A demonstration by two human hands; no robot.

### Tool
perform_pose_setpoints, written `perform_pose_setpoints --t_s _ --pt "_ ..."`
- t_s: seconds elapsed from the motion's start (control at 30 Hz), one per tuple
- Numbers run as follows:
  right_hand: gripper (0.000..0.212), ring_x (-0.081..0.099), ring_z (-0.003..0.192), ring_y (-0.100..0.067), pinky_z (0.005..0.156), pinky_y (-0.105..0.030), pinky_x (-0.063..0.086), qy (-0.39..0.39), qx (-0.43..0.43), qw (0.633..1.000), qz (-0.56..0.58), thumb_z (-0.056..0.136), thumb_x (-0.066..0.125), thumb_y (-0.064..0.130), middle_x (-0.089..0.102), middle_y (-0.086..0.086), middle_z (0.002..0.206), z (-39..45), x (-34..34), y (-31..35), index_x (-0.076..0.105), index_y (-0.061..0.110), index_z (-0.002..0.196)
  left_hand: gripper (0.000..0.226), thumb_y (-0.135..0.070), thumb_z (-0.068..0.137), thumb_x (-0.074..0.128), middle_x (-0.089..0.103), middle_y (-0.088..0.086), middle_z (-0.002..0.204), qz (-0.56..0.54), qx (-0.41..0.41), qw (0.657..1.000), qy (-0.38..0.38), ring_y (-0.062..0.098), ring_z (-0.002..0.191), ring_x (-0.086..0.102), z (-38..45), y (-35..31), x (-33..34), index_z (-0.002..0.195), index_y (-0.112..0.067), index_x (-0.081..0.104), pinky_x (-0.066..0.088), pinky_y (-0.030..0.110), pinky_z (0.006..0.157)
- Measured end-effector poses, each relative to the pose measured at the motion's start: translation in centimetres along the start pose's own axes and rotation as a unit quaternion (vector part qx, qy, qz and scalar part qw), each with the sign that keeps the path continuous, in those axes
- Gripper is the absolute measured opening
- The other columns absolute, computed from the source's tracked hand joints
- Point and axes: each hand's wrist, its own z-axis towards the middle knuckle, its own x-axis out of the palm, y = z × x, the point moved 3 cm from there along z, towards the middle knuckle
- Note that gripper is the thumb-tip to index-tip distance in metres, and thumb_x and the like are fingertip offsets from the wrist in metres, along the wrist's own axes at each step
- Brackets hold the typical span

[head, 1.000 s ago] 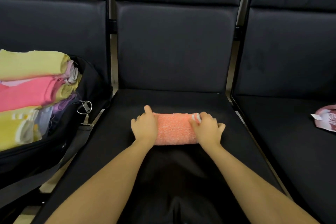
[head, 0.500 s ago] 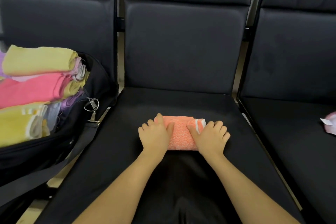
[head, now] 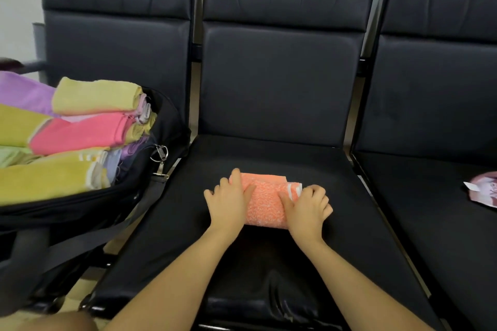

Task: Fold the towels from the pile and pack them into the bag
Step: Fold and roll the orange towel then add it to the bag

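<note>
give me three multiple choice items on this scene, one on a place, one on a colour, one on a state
1. Where does the towel under the hands lie?
A. inside the bag
B. on the middle seat
C. on the floor

2. What colour is that towel?
A. orange
B. blue
C. black

3. What state is the bag in?
A. zipped shut
B. open but holding nothing
C. open with folded towels in it

Answers:
1. B: the orange towel rests on the middle seat, with the left hand and right hand on its two ends.
2. A: its speckled surface is orange, with a white stripe at the right end.
3. C: the black bag on the left seat gapes open, and yellow, pink and purple folded towels are stacked inside.
</note>
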Motion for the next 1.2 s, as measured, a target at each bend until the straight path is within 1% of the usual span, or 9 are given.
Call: perform_pose_setpoints --t_s 0.07,0.2,0.43,0.6,0.77,0.87,0.97,1.1,1.2 --pt "0.052 0.052 0.094 -0.023 0.095 -0.038 0.032 -0.006 -0.016 0.999 0.051 0.090 0.055 0.051 0.052 -0.008 0.107 -0.6 -1.3 1.7 0.054 0.002 0.109 0.051 -0.052 0.088 0.055 0.066 0.008 0.086 -0.003 0.010 0.999 -0.038 0.025 0.071 0.065 0.1 0.8 -1.8 0.122 -0.014 0.056 0.042 0.039 0.071" --pt "0.035 0.054 0.066 -0.021 0.082 -0.031 0.028 0.013 -0.042 0.980 0.195 0.095 0.051 0.045 0.051 0.002 0.064 -1.7 -4.8 7.0 0.036 0.014 0.087 0.052 -0.050 0.095 0.042 0.063 0.012 0.108 -0.009 0.005 0.998 -0.057 0.032 0.094 0.062 1.9 3.4 -7.6 0.133 -0.015 0.044 0.037 0.044 0.088" --pt "0.032 0.058 0.073 -0.022 0.074 -0.027 0.014 0.017 -0.129 0.942 0.310 0.095 0.053 0.043 0.064 -0.009 0.080 -3.2 -7.1 19.1 0.033 0.018 0.092 0.052 -0.048 0.098 0.036 0.059 0.013 0.116 0.003 -0.001 0.993 -0.116 0.034 0.103 0.057 6.1 11.6 -16.8 0.140 -0.018 0.037 0.033 0.044 0.092" --pt "0.023 0.053 0.080 -0.019 0.071 -0.027 0.015 0.084 -0.194 0.907 0.364 0.097 0.049 0.036 0.053 0.003 0.078 -4.7 -5.9 29.1 0.032 0.020 0.093 0.049 -0.048 0.099 0.034 0.057 0.013 0.120 0.035 -0.025 0.990 -0.132 0.034 0.105 0.056 10.0 20.3 -21.3 0.137 -0.019 0.037 0.032 0.044 0.094" --pt "0.020 0.043 0.067 -0.002 0.090 -0.033 0.024 0.117 -0.234 0.898 0.353 0.097 0.049 0.030 0.051 0.007 0.081 -5.7 -2.2 38.4 0.034 0.016 0.095 0.049 -0.047 0.099 0.034 0.058 0.015 0.118 0.091 -0.062 0.986 -0.125 0.034 0.103 0.057 13.8 29.5 -22.8 0.139 -0.019 0.038 0.030 0.043 0.093" --pt "0.026 0.052 0.079 -0.018 0.089 -0.032 0.031 0.155 -0.237 0.898 0.337 0.095 0.053 0.033 0.047 0.010 0.073 -6.4 0.8 43.1 0.036 0.014 0.096 0.048 -0.047 0.099 0.034 0.057 0.016 0.118 0.121 -0.091 0.983 -0.101 0.035 0.103 0.057 15.9 35.0 -22.3 0.139 -0.019 0.040 0.029 0.042 0.092" --pt "0.029 0.059 0.094 -0.031 0.091 -0.043 0.040 0.194 -0.260 0.883 0.338 0.092 0.058 0.034 0.047 0.010 0.072 -8.0 3.8 46.4 0.036 0.015 0.096 0.046 -0.044 0.099 0.035 0.056 0.017 0.120 0.124 -0.092 0.985 -0.082 0.034 0.108 0.055 16.8 40.4 -22.0 0.138 -0.020 0.041 0.026 0.042 0.092" --pt "0.030 0.058 0.101 -0.030 0.099 -0.043 0.033 0.216 -0.286 0.884 0.300 0.092 0.057 0.036 0.062 -0.002 0.088 -10.5 6.3 49.1 0.036 0.016 0.099 0.048 -0.046 0.098 0.035 0.059 0.017 0.114 0.156 -0.094 0.981 -0.073 0.034 0.104 0.057 15.6 45.2 -22.3 0.141 -0.024 0.042 0.028 0.041 0.094" --pt "0.034 0.056 0.107 -0.028 0.094 -0.038 0.023 0.211 -0.307 0.893 0.252 0.094 0.052 0.038 0.065 -0.006 0.104 -11.9 7.7 49.5 0.040 0.011 0.110 0.049 -0.047 0.097 0.039 0.058 0.013 0.119 0.163 -0.109 0.980 -0.036 0.030 0.109 0.055 15.4 46.9 -22.1 0.142 -0.029 0.039 0.027 0.040 0.096"
